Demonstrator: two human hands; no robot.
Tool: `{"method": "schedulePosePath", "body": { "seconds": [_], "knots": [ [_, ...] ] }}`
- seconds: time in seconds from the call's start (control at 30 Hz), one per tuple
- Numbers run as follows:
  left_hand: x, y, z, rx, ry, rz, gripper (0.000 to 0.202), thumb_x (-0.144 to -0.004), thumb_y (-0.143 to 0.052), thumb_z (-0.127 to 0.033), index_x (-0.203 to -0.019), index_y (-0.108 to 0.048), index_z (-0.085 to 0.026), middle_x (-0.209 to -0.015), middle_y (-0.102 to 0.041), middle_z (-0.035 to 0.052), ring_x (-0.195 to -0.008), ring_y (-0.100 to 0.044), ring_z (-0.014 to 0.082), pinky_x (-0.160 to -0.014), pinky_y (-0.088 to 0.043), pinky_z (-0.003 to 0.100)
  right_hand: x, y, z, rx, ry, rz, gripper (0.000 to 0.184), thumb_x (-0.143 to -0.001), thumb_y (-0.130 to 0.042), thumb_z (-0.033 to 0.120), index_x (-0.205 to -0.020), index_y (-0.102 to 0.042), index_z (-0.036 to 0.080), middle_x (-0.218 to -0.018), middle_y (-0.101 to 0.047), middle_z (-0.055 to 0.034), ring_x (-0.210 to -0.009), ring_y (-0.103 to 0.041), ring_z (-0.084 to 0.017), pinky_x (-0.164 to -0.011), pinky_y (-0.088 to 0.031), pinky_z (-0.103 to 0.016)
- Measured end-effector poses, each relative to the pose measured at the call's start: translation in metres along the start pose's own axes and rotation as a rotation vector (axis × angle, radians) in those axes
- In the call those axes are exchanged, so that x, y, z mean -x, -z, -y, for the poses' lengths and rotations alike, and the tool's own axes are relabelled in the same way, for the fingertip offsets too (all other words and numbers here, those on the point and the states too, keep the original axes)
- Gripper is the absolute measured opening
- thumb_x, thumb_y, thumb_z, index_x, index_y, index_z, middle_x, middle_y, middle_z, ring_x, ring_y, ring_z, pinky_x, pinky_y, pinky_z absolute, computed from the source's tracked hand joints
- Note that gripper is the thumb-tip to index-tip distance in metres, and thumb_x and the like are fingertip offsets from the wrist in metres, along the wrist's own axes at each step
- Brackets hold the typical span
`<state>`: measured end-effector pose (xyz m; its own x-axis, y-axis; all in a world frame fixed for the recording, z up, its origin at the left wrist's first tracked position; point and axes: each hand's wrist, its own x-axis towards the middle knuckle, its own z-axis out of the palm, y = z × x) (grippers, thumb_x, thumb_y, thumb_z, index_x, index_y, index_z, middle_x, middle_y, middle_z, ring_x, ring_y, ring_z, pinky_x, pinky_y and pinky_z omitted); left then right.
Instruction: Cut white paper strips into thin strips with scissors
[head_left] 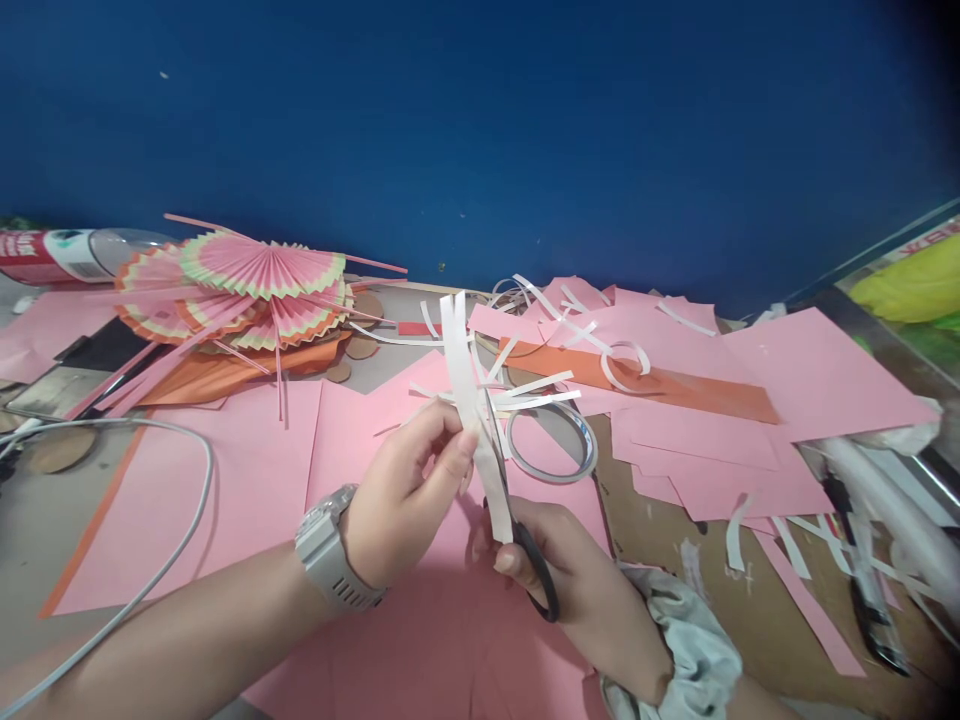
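The white strip (460, 375) tilts above the worktop's (75, 500) middle, pinched in the left hand (409, 480), seemingly steadied against the scissors (538, 560) clasped by the right hand (574, 575); fans (266, 272) sit clear, near the back edge.

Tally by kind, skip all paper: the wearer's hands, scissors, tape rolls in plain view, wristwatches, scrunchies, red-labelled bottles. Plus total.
Hands: 2 (left hand, holding a white paper strip; right hand)
Scissors: 1
Tape roll: 1
Wristwatch: 1
Scrunchie: 1
Red-labelled bottle: 1
Total: 7
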<state>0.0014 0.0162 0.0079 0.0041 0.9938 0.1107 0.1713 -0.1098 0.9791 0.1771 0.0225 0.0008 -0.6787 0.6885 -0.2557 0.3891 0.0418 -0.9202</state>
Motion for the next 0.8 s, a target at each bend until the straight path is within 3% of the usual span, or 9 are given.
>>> {"method": "schedulePosePath", "body": {
  "seconds": [0.33,0.57,0.8],
  "knots": [
    [0.0008,-0.0027,-0.0012,-0.014,0.002,-0.023,0.024,-0.095,-0.039,-0.031,-0.074,-0.042,-0.02,-0.064,-0.043,-0.0056,-0.057,-0.041,0.008,-0.057,-0.037,0.022,0.0003,0.0005,0.0009,-0.031,-0.051,0.008,0.059,-0.082,-0.038,0.073,-0.074,-0.05,0.016,-0.064,-0.039,0.0042,-0.06,-0.034,-0.011,-0.054,-0.022,-0.026],
    [-0.0007,-0.0024,-0.0023,-0.021,-0.009,-0.027,0.026,-0.096,-0.039,-0.032,-0.073,-0.041,-0.02,-0.064,-0.042,-0.0058,-0.056,-0.04,0.0077,-0.056,-0.037,0.022,-0.0003,0.0001,-0.0028,-0.017,-0.04,0.0,0.043,-0.089,-0.045,0.056,-0.071,-0.047,0.017,-0.064,-0.034,0.0054,-0.06,-0.03,-0.01,-0.054,-0.021,-0.025],
    [0.0002,-0.0026,0.0006,-0.017,-0.024,-0.016,0.029,-0.096,-0.037,-0.033,-0.071,-0.041,-0.02,-0.065,-0.043,-0.005,-0.059,-0.042,0.0083,-0.059,-0.038,0.023,0.0003,0.0009,0.0022,-0.03,-0.067,-0.003,0.042,-0.089,-0.048,0.053,-0.068,-0.043,0.017,-0.061,-0.034,0.0059,-0.058,-0.029,-0.009,-0.052,-0.022,-0.024]
  ]
}}
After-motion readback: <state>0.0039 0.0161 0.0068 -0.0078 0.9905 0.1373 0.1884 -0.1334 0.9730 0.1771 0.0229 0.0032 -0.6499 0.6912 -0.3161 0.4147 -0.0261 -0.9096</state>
